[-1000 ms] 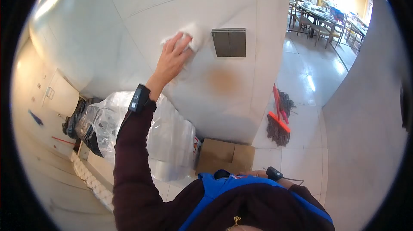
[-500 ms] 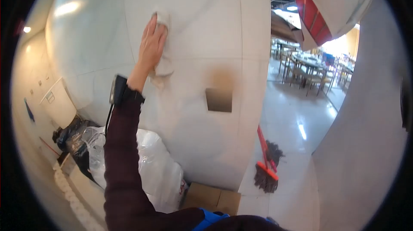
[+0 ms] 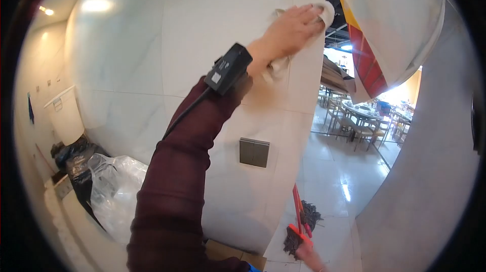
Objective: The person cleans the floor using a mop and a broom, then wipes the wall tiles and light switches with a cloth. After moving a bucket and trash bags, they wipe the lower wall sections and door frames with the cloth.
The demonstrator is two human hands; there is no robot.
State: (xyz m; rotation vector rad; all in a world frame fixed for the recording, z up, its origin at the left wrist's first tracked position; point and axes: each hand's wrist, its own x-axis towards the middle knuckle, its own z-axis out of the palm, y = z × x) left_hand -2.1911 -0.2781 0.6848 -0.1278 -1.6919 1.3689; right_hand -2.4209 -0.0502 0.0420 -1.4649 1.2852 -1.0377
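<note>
High on the white marbled tile wall (image 3: 223, 29), my left hand (image 3: 293, 31) presses a pale cloth (image 3: 326, 14) at the wall's right edge, by the doorway. Its fingers lie over the cloth, and a loose end hangs below the palm. A black device with a cable (image 3: 229, 69) is strapped to that wrist, over a dark maroon sleeve. Low at the bottom right, my right hand (image 3: 310, 256) comes into view, smeared by motion. It overlaps the orange-headed mop (image 3: 292, 241) in this view; its finger shape is unclear.
A dark wall switch (image 3: 254, 152) sits below my left arm. Clear plastic bags (image 3: 114, 186), a black bag (image 3: 83, 158) and a cardboard box (image 3: 223, 251) stand along the wall. A hanging curtain (image 3: 400, 24) partly covers the doorway; tables and chairs (image 3: 362, 115) lie beyond.
My left hand has swept the cloth rightward across the wall to its edge. My right hand has appeared at the bottom. The view has tilted upward.
</note>
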